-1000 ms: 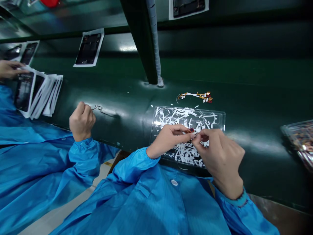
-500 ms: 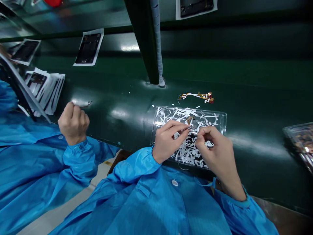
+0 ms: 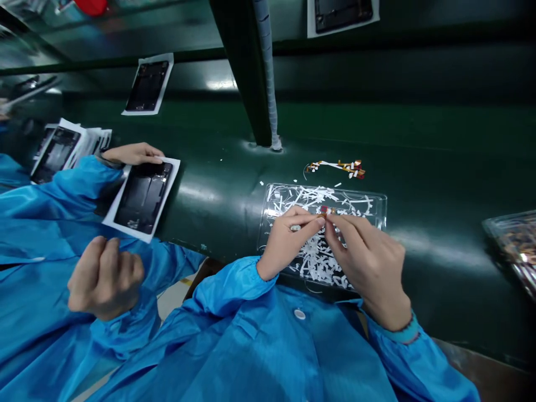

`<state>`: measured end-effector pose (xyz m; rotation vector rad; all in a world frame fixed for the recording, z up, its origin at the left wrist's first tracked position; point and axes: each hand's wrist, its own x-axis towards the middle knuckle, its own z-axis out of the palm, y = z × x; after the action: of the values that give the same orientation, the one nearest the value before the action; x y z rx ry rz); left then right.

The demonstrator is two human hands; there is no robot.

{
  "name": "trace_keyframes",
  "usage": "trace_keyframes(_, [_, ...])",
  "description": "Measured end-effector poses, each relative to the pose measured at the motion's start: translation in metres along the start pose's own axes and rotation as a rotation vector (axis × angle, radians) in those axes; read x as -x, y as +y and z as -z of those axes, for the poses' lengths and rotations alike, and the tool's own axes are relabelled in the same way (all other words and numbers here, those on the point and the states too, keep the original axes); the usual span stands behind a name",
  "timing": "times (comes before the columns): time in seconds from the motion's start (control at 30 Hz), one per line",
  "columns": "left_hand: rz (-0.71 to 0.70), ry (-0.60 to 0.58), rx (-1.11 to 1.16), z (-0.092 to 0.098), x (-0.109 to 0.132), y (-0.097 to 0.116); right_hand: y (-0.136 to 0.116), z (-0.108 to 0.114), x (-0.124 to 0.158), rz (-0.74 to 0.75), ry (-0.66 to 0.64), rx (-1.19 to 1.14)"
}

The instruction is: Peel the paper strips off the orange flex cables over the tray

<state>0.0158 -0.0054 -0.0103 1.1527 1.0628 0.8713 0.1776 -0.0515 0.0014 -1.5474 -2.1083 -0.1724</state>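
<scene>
The small amber-and-red strip is just right of the frame's centre, pinched between the left hand's thumb and forefinger. The right hand has its thumb and forefinger closed together against it; what they grip is hidden. Beneath both lies a clear tray of white scraps.

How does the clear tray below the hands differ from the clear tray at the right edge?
The scrap tray holds loose white scraps; the right-edge tray holds brownish pieces. The scrap tray lies beneath the left hand and right hand; the right-edge tray stands apart from both. The picture's edge cuts off the right-edge tray, but not the scrap tray. Both are clear plastic and lie on the green table.
</scene>
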Motion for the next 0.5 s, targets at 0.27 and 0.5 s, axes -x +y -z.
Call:
trace_keyframes(0.27, [-0.110, 0.011, -0.108, 0.001, 0.003, -0.001, -0.005, -0.009, -0.002, -0.078, -0.025, 0.088])
trace_keyframes(0.5, [-0.235, 0.026, -0.276, 0.037, -0.002, 0.012, 0.010, -0.006, -0.009, -0.123, -0.062, -0.164])
